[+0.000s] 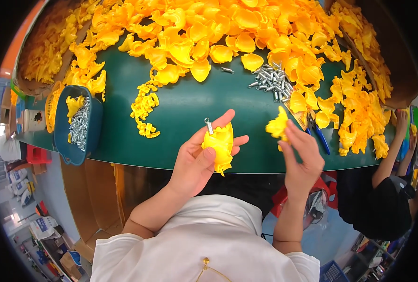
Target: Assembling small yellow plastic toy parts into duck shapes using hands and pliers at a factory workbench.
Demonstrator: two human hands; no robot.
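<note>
My left hand is closed on a yellow plastic shell part, its thumb pressed over the front. A small metal spring sticks up from the top of that part, beside my index finger. To the right, my right hand pinches a smaller yellow plastic piece between thumb and fingertips, apart from the left-hand part. Both hands are over the near edge of the green table. Farther back lies a heap of metal springs, with one loose spring left of it.
Yellow shells are piled along the far side. Small yellow pieces lie left of centre. A blue basket at left holds springs and yellow parts. Blue-handled pliers lie at right. A co-worker in black is at far right.
</note>
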